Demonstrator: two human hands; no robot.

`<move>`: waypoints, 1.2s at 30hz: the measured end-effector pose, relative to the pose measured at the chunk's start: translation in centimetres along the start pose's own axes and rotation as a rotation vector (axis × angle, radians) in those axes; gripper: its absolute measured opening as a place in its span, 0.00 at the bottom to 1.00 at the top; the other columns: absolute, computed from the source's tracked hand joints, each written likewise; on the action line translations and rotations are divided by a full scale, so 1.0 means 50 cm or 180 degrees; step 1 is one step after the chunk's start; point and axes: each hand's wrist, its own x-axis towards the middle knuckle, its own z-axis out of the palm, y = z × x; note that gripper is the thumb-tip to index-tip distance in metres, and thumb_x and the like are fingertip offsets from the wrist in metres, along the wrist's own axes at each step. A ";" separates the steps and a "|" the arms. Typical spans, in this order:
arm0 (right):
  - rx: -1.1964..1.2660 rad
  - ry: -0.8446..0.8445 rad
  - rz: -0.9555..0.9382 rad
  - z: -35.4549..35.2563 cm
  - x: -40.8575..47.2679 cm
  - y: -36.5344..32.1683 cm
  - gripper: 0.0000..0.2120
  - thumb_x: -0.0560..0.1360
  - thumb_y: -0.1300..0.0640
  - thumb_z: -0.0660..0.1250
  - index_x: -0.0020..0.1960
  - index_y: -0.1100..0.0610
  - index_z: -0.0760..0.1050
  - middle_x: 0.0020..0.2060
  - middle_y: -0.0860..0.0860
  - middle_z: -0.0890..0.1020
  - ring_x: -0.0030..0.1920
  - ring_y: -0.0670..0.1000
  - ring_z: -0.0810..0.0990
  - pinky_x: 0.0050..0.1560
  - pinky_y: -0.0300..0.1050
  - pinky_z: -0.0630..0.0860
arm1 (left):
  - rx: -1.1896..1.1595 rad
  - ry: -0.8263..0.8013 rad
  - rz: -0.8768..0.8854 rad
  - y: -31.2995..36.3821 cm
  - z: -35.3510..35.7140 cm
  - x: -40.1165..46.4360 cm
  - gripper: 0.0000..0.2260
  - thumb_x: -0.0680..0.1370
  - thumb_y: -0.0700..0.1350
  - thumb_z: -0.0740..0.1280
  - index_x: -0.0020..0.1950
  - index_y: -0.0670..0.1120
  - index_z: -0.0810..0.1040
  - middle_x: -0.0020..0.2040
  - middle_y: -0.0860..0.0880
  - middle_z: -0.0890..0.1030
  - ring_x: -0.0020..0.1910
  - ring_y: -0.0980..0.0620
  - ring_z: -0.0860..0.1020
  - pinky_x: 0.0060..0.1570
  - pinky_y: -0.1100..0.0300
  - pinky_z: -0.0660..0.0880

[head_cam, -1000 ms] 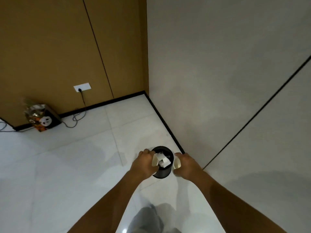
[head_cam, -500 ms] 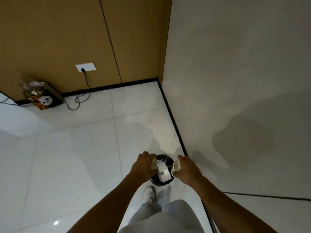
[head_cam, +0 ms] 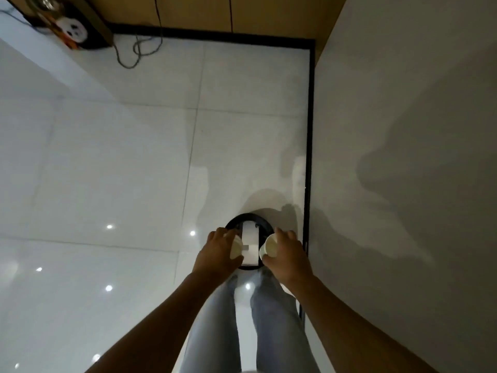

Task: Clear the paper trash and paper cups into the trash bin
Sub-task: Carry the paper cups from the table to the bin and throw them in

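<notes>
A small black trash bin (head_cam: 247,218) stands on the white tiled floor close to the right wall, seen from straight above. White paper (head_cam: 250,243) lies inside it. My left hand (head_cam: 217,254) grips a white paper cup (head_cam: 236,247) over the bin's left rim, mouth turned toward the middle. My right hand (head_cam: 289,255) grips a second white paper cup (head_cam: 269,246) over the right rim, its open mouth facing left. Both hands hide the bin's near rim.
A grey wall (head_cam: 403,157) with a black skirting line runs along the right. A dark box with a ghost print (head_cam: 72,28) and a loose cable (head_cam: 137,49) lie at the far wooden wall. My legs in light jeans (head_cam: 242,332) stand below the bin.
The view has tilted down until the bin is seen from directly above. Both hands have kept their cups at the bin's two sides.
</notes>
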 end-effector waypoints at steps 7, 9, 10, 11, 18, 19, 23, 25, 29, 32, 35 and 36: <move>-0.0129 0.0065 -0.0185 0.136 0.213 0.092 0.36 0.75 0.50 0.68 0.76 0.59 0.56 0.70 0.55 0.66 0.67 0.57 0.68 0.61 0.47 0.71 | -0.0083 0.0254 -0.0244 -0.079 0.191 0.174 0.32 0.71 0.50 0.73 0.71 0.46 0.65 0.67 0.47 0.70 0.65 0.47 0.68 0.58 0.54 0.72; -0.0190 0.0076 -0.0282 0.192 0.265 0.116 0.35 0.75 0.51 0.69 0.75 0.59 0.57 0.70 0.55 0.66 0.66 0.57 0.67 0.59 0.46 0.72 | -0.0014 0.0226 -0.0228 -0.114 0.244 0.217 0.31 0.71 0.50 0.73 0.71 0.45 0.65 0.67 0.46 0.70 0.65 0.46 0.68 0.57 0.53 0.73; -0.0221 0.0078 -0.0324 0.220 0.292 0.126 0.35 0.75 0.52 0.69 0.75 0.59 0.57 0.70 0.55 0.65 0.66 0.57 0.67 0.59 0.45 0.72 | 0.0007 0.0204 -0.0220 -0.131 0.269 0.238 0.31 0.71 0.49 0.73 0.70 0.45 0.65 0.67 0.46 0.70 0.65 0.46 0.68 0.56 0.53 0.73; -0.0264 0.0091 -0.0378 0.246 0.318 0.134 0.35 0.74 0.52 0.69 0.75 0.59 0.57 0.70 0.55 0.64 0.67 0.56 0.66 0.59 0.45 0.72 | 0.0013 0.0196 -0.0218 -0.147 0.291 0.257 0.31 0.71 0.49 0.73 0.70 0.45 0.66 0.67 0.46 0.70 0.65 0.46 0.68 0.56 0.52 0.73; -0.0563 0.0250 -0.0570 0.367 0.475 0.165 0.37 0.73 0.51 0.71 0.76 0.58 0.57 0.70 0.56 0.63 0.68 0.57 0.65 0.62 0.46 0.73 | 0.0158 0.0227 -0.0152 -0.215 0.406 0.379 0.33 0.72 0.49 0.73 0.73 0.45 0.63 0.71 0.45 0.66 0.69 0.44 0.65 0.62 0.51 0.71; -0.0625 0.0264 -0.0598 0.377 0.490 0.170 0.38 0.73 0.51 0.71 0.76 0.58 0.56 0.70 0.56 0.63 0.68 0.57 0.65 0.63 0.46 0.73 | 0.0204 0.0230 -0.0124 -0.219 0.418 0.392 0.33 0.72 0.49 0.72 0.73 0.45 0.62 0.72 0.45 0.66 0.70 0.44 0.64 0.64 0.52 0.69; -0.0762 0.0300 -0.0601 0.409 0.528 0.181 0.37 0.75 0.48 0.69 0.77 0.57 0.55 0.71 0.55 0.63 0.69 0.56 0.63 0.64 0.47 0.72 | 0.0314 0.0255 -0.0017 -0.224 0.455 0.434 0.33 0.73 0.50 0.71 0.74 0.45 0.62 0.74 0.45 0.62 0.73 0.45 0.60 0.66 0.52 0.67; -0.0788 0.0305 -0.0607 0.421 0.537 0.185 0.38 0.75 0.47 0.69 0.77 0.57 0.54 0.72 0.54 0.62 0.70 0.56 0.61 0.64 0.48 0.72 | 0.0259 0.0276 -0.0011 -0.228 0.467 0.447 0.32 0.74 0.51 0.71 0.74 0.45 0.62 0.74 0.45 0.61 0.74 0.45 0.58 0.67 0.51 0.66; -0.0809 0.0396 -0.0642 0.437 0.543 0.193 0.37 0.76 0.46 0.67 0.77 0.56 0.54 0.73 0.53 0.61 0.72 0.55 0.59 0.65 0.45 0.70 | 0.0307 0.0323 0.0064 -0.240 0.480 0.459 0.33 0.74 0.53 0.70 0.74 0.44 0.61 0.74 0.45 0.59 0.74 0.45 0.56 0.68 0.52 0.65; -0.0911 0.0456 -0.0605 0.440 0.538 0.197 0.39 0.75 0.45 0.67 0.78 0.55 0.51 0.75 0.53 0.58 0.74 0.56 0.57 0.69 0.47 0.66 | 0.0379 0.0271 0.0156 -0.249 0.481 0.452 0.36 0.74 0.54 0.70 0.76 0.45 0.58 0.75 0.45 0.57 0.74 0.45 0.56 0.71 0.52 0.62; -0.0913 0.0417 -0.0483 0.430 0.518 0.197 0.41 0.74 0.46 0.69 0.78 0.55 0.49 0.76 0.54 0.56 0.74 0.56 0.56 0.72 0.49 0.64 | 0.0397 0.0124 0.0162 -0.253 0.467 0.434 0.40 0.72 0.54 0.72 0.77 0.46 0.54 0.77 0.45 0.54 0.76 0.44 0.54 0.74 0.51 0.56; -0.0913 0.0386 -0.0465 0.423 0.507 0.195 0.41 0.74 0.47 0.69 0.78 0.54 0.49 0.76 0.55 0.56 0.74 0.56 0.56 0.72 0.50 0.64 | 0.0380 0.0112 0.0127 -0.252 0.457 0.425 0.40 0.72 0.54 0.72 0.77 0.46 0.54 0.77 0.45 0.54 0.76 0.44 0.53 0.73 0.51 0.55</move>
